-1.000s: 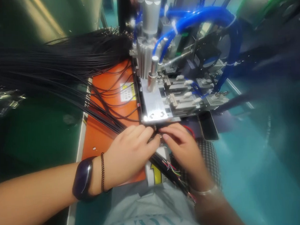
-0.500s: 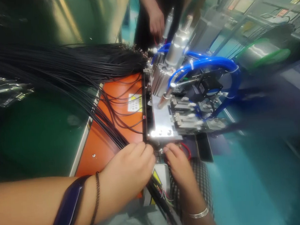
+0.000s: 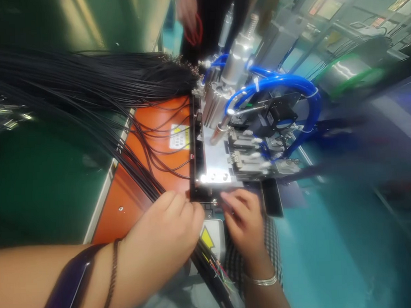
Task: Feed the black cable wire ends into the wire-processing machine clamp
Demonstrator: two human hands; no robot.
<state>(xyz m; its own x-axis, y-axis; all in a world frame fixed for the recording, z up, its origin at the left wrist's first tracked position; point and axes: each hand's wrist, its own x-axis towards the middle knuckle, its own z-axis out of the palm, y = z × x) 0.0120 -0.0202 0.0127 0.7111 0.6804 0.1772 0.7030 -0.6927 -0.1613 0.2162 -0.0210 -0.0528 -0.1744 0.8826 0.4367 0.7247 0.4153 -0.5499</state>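
My left hand (image 3: pixel 174 223) is closed around a bundle of black cables (image 3: pixel 138 175), whose ends with thin coloured wires (image 3: pixel 217 269) hang below it. My right hand (image 3: pixel 244 213) sits just below the front edge of the machine's bright metal plate (image 3: pixel 217 160), its fingers bent and apart, and I see nothing between them. Both hands are beside the near end of the black rail (image 3: pixel 195 154). Above the plate stands a metal cylinder (image 3: pixel 233 62) with a copper-coloured rod (image 3: pixel 220 131).
More black cables (image 3: pixel 120 78) lie across the orange surface (image 3: pixel 125 198) and off to the left. Blue hoses (image 3: pixel 284 80) arch over the machine. Behind it is another person's hand (image 3: pixel 187 9) with a red loop (image 3: pixel 195 32). A green spool (image 3: pixel 355 77) stands at the right.
My right hand's fingers have spread from a pinch at the rail's end. The other person's hand has moved left and up. The whole view has shifted slightly.
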